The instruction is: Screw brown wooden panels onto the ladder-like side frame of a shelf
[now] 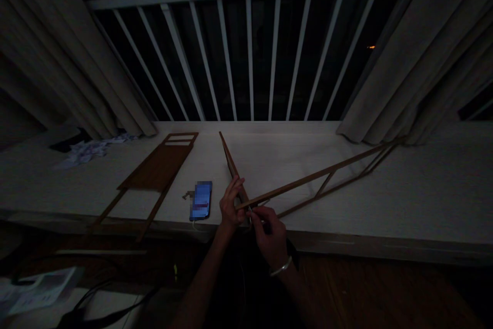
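Observation:
My left hand (230, 209) is closed around the corner where a long wooden frame (321, 174) meets a second wooden piece (228, 157), seen nearly edge-on. The frame has two rails joined by crossbars and stretches off to the right. Close against that corner, my right hand (271, 231) has its thumb and fingers pinched together. A small, thin, pale thing shows at its fingertips, too dark to name. A bracelet (282, 267) circles the right wrist.
A phone (201, 200) with a lit screen lies left of my hands, small metal pieces (187, 195) beside it. Farther left, a wooden panel with legs (154, 169) overhangs the ledge's front edge. Curtains (404, 62) and a white railing (250, 57) stand behind; the light is dim.

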Tool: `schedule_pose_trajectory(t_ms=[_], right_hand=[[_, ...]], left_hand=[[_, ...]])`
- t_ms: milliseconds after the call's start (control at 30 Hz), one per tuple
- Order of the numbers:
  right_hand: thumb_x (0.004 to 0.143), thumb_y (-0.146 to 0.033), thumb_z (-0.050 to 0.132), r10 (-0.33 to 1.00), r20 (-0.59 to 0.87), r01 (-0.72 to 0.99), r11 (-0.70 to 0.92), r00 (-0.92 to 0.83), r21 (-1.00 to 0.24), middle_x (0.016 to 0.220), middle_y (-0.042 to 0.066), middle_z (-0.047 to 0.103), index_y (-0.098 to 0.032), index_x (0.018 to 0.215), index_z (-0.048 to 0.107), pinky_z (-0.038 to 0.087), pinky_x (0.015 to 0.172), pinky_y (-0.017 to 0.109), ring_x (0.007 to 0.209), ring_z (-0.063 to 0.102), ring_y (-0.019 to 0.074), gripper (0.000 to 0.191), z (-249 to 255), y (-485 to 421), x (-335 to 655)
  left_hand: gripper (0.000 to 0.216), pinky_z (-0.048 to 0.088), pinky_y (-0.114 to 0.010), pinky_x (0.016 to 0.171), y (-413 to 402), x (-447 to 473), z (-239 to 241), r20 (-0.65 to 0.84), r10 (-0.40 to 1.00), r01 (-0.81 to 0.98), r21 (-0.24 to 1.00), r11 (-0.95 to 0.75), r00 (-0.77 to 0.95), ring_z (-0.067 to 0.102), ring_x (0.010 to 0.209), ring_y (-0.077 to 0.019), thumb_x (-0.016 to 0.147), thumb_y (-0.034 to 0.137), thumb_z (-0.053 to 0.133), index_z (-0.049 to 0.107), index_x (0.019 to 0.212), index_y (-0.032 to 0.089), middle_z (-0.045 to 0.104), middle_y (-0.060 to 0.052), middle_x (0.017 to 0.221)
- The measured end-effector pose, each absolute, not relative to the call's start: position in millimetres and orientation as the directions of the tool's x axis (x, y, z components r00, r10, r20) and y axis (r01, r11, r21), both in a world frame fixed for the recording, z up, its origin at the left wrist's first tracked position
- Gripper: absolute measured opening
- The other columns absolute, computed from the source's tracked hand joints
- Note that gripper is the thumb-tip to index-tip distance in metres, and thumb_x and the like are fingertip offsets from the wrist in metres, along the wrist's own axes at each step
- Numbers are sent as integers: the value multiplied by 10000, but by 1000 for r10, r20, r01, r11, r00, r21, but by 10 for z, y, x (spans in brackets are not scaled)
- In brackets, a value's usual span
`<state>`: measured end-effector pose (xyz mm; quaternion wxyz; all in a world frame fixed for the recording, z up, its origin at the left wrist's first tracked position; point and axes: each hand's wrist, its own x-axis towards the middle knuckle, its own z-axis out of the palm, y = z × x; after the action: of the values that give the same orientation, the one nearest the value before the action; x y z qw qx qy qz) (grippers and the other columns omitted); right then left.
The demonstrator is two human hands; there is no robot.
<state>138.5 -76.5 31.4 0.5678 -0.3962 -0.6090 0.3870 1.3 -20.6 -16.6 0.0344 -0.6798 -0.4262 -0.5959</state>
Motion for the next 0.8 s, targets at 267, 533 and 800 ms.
schedule_pose_trajectory(t_ms=[267, 533, 800], right_hand=[[788, -303, 501, 953, 300, -64, 298, -31, -952, 833, 56, 624, -169, 901, 531, 489, 718, 281, 806, 609, 154, 177, 360, -855, 1355], [752, -321, 549, 966, 250, -67, 254, 63, -965, 782, 51, 645, -159, 858, 607, 495, 621, 260, 696, 609, 145, 202, 343, -897, 1318], [720, -320, 587, 958, 270, 14, 270, 103, -963, 751, 39, 651, -174, 794, 656, 474, 656, 281, 704, 590, 155, 177, 378, -892, 1293]], left_hand=[[645, 450, -398, 780, -300, -32, -82, 819, 574, 634, 453, -627, -17, 373, 1194, -274, 755, 631, 248, 424, 1169, 170, 516, -157, 1175], [597, 361, -465, 918, -326, -15, -7, 851, 525, 630, 406, -661, 3, 358, 1206, -262, 779, 593, 264, 421, 1179, 180, 495, -147, 1205], [568, 367, -489, 905, -276, -84, -43, 881, 473, 585, 380, -717, 8, 356, 1205, -278, 785, 575, 282, 411, 1184, 192, 493, -156, 1203]])
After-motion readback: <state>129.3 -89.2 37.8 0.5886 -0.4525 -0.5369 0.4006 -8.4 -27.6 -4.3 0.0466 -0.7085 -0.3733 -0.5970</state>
